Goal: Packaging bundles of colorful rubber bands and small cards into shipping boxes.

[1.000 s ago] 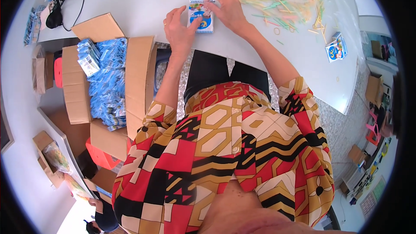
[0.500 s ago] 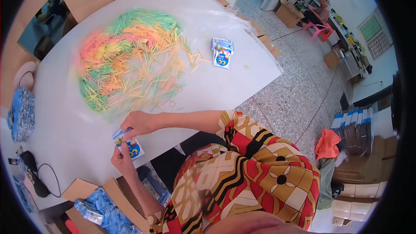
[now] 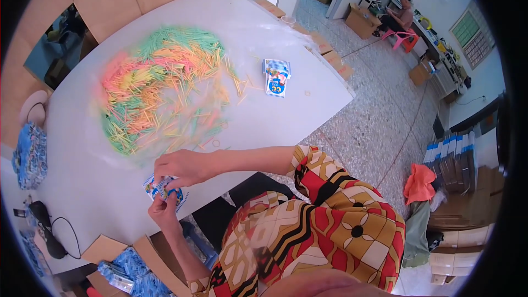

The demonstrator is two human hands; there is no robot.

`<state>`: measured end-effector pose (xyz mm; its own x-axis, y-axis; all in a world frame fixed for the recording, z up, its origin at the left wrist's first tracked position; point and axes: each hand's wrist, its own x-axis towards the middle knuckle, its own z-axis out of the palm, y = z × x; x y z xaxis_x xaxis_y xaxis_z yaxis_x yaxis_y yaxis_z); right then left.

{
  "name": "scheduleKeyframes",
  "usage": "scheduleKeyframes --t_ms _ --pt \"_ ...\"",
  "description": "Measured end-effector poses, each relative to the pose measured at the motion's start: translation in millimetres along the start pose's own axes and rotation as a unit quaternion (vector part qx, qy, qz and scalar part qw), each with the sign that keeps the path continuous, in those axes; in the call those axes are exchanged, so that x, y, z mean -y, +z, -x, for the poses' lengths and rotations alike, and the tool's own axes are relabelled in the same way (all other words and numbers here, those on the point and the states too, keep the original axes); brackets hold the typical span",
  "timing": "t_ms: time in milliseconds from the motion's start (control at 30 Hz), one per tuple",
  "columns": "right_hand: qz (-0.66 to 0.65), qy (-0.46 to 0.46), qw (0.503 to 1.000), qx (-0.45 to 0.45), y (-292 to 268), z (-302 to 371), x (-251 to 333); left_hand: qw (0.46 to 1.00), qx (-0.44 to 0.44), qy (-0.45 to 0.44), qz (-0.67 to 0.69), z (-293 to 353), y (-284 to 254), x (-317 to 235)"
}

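Observation:
At the table's near edge, both my hands work on a small blue-and-white printed packet. From below, my left hand pinches its lower part between thumb and fingers. My right hand reaches over from above, with its curled fingers closed on the packet's upper part. The fingers cover much of the packet, and its middle looks bent between them. Beyond my hands lies a wide heap of thin sticks in green, orange, yellow and pink, partly blurred by clear plastic film.
More blue-and-white packets lie right of the heap on the white table. Small rings lie about. A cardboard box with blue packaging stands at lower left, beside dark cable gear. A person sits far off.
My right hand has shifted down over the packet and its fingers now cover more of it. The packet looks more bent. The whole view has moved slightly.

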<state>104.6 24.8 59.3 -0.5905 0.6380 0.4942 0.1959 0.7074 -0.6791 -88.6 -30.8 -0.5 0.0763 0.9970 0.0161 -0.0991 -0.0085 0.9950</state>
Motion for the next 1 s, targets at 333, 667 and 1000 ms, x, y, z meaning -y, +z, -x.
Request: scheduleKeyframes --t_ms 333,667,1000 --pt "0.261 -0.118 0.957 -0.043 -9.7 18.4 22.7 0.997 -0.03 0.008 0.064 4.7 24.1 6.5" --pt "0.132 0.032 0.982 -0.13 -19.1 37.0 -3.6 0.999 -0.024 -0.013 -0.024 -8.1 47.6 15.1" --pt "0.12 0.042 0.987 -0.103 -21.0 44.7 19.4 0.997 -0.007 -0.032 0.075 -2.7 50.1 20.5"
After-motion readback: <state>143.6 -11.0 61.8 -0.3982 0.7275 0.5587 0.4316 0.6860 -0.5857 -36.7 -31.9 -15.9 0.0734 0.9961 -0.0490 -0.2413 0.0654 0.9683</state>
